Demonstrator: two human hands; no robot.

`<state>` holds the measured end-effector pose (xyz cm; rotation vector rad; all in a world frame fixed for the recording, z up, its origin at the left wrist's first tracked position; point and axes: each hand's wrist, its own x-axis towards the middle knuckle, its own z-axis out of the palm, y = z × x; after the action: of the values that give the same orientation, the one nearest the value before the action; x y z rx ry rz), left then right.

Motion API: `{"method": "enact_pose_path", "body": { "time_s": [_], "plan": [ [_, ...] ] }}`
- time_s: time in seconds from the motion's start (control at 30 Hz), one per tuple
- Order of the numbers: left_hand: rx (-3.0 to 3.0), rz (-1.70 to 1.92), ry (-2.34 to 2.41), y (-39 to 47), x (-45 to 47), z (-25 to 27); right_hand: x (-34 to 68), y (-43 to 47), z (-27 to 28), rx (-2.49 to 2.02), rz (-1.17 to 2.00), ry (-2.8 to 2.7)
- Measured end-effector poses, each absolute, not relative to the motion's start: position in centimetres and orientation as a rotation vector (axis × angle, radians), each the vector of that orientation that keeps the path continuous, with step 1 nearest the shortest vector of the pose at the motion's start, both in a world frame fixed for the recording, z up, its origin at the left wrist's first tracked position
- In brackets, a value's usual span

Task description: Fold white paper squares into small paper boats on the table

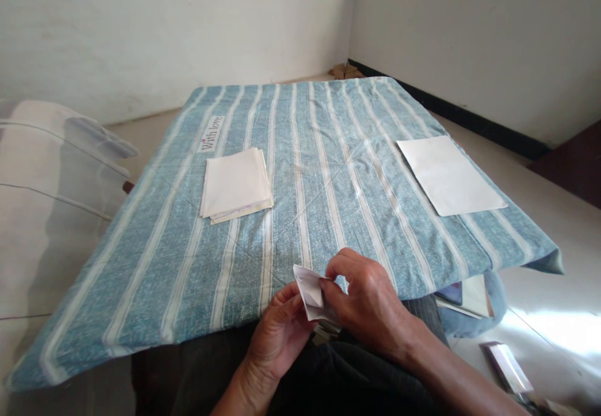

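A small folded piece of white paper (310, 292) is held between my two hands, just in front of the table's near edge. My left hand (280, 328) grips its lower left side, thumb against the paper and fingers behind it. On the right side, my right hand (364, 300) pinches the paper's edge between thumb and curled index finger. Part of the paper is hidden behind the right fingers. Beyond the hands, a stack of white paper sheets (237, 181) lies on the left of the table, and a larger white sheet (451, 175) lies on the right.
A blue-and-white striped cloth (319, 215) with a "With love" label (212, 134) covers the table. Below its right edge, papers (472, 297) rest on a blue seat (500, 306). Something covered in translucent plastic (56, 165) stands at left. A shiny box-like object (509, 366) lies on the floor.
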<state>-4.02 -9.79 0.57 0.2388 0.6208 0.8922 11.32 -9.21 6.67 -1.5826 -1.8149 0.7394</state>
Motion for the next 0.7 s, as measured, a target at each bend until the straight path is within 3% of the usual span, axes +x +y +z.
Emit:
{"method": "enact_pose_path", "body": {
  "time_s": [0.33, 0.6, 0.7],
  "plan": [
    [0.198, 0.877, 0.663, -10.2, -4.4, 0.1, 11.2, -9.5, 5.9, -1.642, 0.442, -2.004],
    [0.222, 0.872, 0.590, -10.0, -4.2, 0.2, 11.8, -8.7, 7.2, -1.581, 0.760, -2.016],
    [0.232, 0.871, 0.575, -10.1, -4.1, 0.2, 12.1, -8.0, 7.9, -1.524, 0.736, -2.174]
  ]
}}
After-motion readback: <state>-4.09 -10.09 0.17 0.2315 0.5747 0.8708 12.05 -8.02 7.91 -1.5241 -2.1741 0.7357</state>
